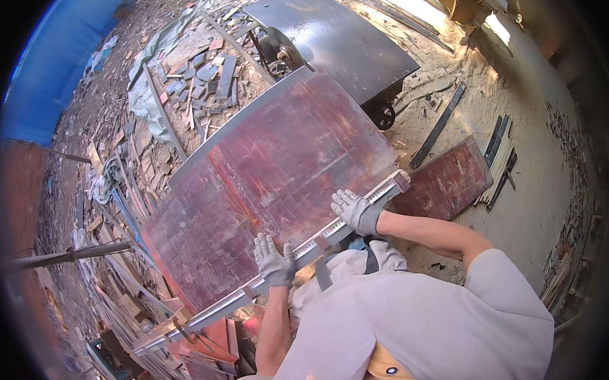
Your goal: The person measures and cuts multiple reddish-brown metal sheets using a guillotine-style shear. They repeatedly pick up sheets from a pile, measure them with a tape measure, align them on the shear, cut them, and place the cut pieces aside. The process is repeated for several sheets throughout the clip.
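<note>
With the clock face centred on the large red-brown panel (302, 136) and 12 set at the top of the view, the panel is laid flat across the middle, its near edge alongside a graduated rail (221, 304) that is run from 7 o'clock to 3 o'clock.

The gloved left hand (275, 262) is rested palm down at 6 o'clock, its fingers slightly apart and pointed toward 12. The gloved right hand (356, 211) is placed at 4 o'clock, likewise flat, fingers a little spread and pointed toward 11. Nothing is clamped by either hand; how hard the panel is pressed cannot be told.

The step in hand is judged to be the steadying of the panel along the rail. For this, pressure is best shared evenly between the 2 hands, so that the panel is not swung about 1 palm. The near edge should be checked against the graduations at both ends, and fingertips should be held well short of the dark disc (290, 46) at 12 o'clock, just beyond the far edge.

Clearance should also be watched toward the metal sheet (339, 39) at 1 o'clock and the smaller red panel (447, 184) at 3. Loose offcuts (208, 73) are scattered at 11 o'clock.
</note>
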A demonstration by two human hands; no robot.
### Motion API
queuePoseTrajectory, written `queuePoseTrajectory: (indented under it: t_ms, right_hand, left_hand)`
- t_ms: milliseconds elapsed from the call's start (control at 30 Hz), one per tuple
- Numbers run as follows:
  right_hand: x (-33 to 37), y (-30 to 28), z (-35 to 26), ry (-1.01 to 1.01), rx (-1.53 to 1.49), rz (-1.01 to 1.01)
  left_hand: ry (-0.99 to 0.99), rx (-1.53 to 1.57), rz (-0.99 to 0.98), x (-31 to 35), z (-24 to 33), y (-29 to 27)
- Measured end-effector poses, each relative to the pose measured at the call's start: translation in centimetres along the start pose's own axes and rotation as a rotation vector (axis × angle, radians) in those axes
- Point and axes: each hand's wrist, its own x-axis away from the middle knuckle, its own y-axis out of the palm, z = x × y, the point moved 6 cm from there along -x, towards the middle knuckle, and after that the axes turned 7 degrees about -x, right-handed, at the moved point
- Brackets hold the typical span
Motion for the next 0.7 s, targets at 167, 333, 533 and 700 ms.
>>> queuePoseTrajectory:
  t_ms: [167, 333, 533, 700]
  right_hand:
    - [-6.6, -2.9, 0.3, 0.127, -0.03, -0.058]
    - [-12.4, -5.2, 2.7, 0.155, -0.097, -0.08]
    - [-18.4, -9.0, 6.2, 0.168, -0.097, -0.049]
    - [-23.0, -11.3, 8.9, 0.171, -0.133, -0.058]
  left_hand:
    - [-0.003, 0.015, 0.036, -5.4, -2.3, -1.4]
    - [-0.03, 0.003, 0.023, -11.5, -5.4, -1.0]
    - [-0.045, 0.03, 0.03, -18.8, -7.5, -1.3]
    - [-0.026, 0.002, 0.061, -24.6, -9.2, -1.2]
